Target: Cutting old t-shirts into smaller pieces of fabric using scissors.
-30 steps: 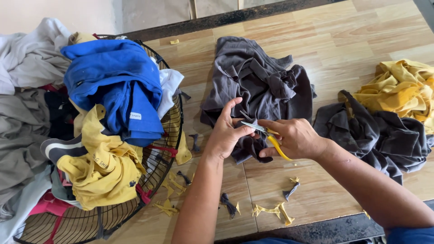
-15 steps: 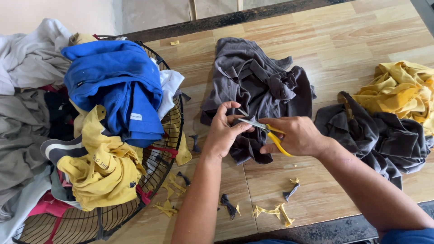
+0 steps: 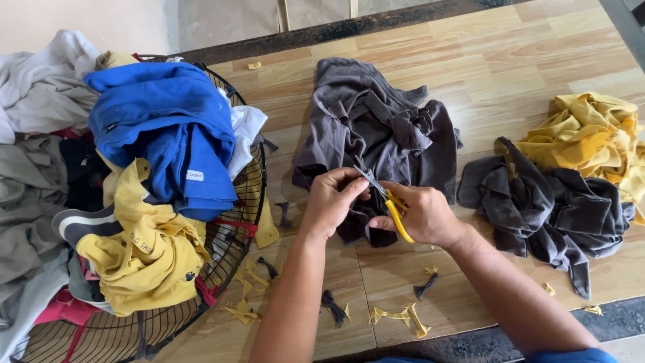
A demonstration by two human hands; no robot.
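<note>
The right hand is closed around the yellow handles of a pair of small thread snips, whose metal blades point up and left toward the left hand. The left hand is curled, its fingertips pinching a fold of the dark grey garment right at the blades. That garment lies crumpled in the middle of the wooden worktop, reaching from near the far edge down to the hands.

Toward the right edge of the worktop sits a second dark grey garment, bunched up, and touching it on its far side is a yellow garment. At the left edge stands a round black wire basket heaped with clothes: a blue shirt on top, a yellow shirt below it hanging toward the near edge, and grey and white pieces further left.

Small yellow and grey fabric scraps are scattered along the near edge of the worktop, between the basket and the person's forearms.
</note>
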